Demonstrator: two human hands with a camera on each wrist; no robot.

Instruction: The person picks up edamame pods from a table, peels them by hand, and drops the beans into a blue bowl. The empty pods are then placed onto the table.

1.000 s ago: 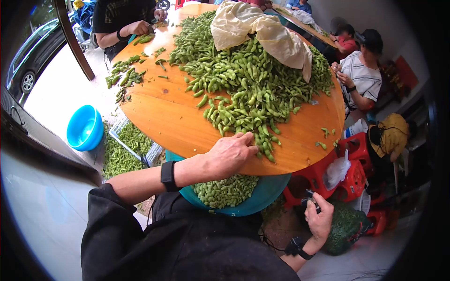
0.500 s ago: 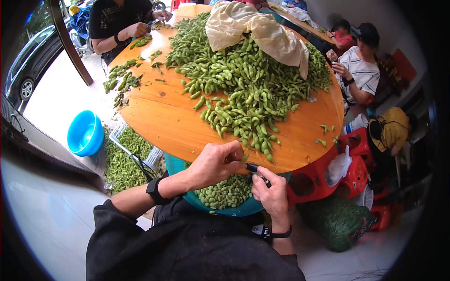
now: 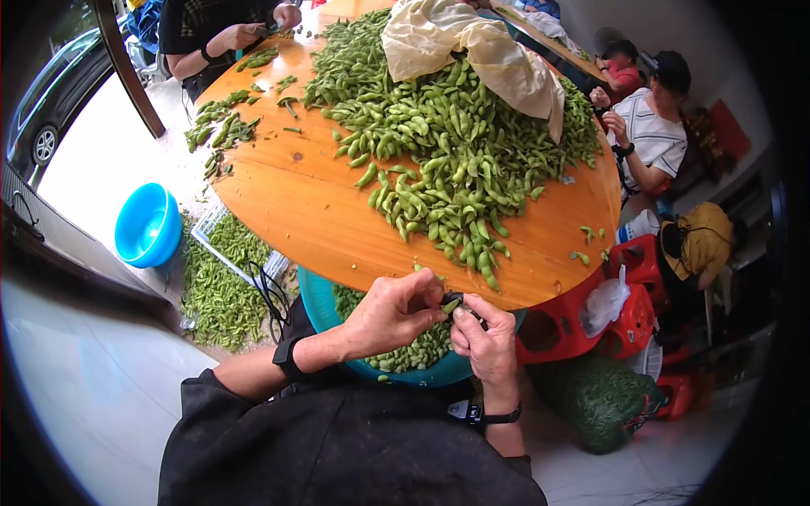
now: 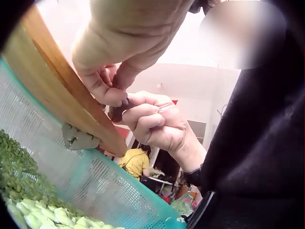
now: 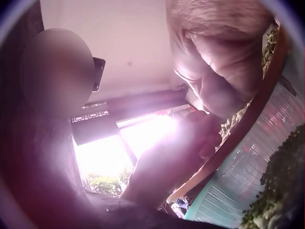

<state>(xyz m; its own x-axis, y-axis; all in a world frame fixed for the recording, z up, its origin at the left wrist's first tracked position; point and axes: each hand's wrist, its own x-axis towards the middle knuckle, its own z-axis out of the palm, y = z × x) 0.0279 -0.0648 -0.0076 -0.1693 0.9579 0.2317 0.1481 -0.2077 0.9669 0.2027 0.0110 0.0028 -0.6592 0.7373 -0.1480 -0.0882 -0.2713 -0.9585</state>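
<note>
Over the near edge of the round wooden table [image 3: 295,202], both hands meet. The left hand [image 3: 386,316] pinches a green soybean pod [image 3: 451,307] between thumb and fingers. Curled around a small black tool [image 3: 454,298], the right hand [image 3: 489,341] holds its tip at the pod; the tool's exact kind is hidden by the fingers. A large heap of green soybean pods [image 3: 439,143] covers much of the tabletop. Below the hands stands a turquoise mesh basket [image 4: 119,191] with pale green beans [image 4: 47,214] in it. In the right wrist view, glare blurs the fingers.
A cream cloth [image 3: 472,51] lies over the heap. To the left are a blue basin [image 3: 148,226] and a white crate [image 3: 202,228] with pods. Red stools [image 3: 548,333] and a green net sack [image 3: 591,401] stand at right. Other people sit or stand around.
The left hand has come back from the heap's near end with a pod. The right hand has risen from the lower right with the black tool, and the two now meet.
</note>
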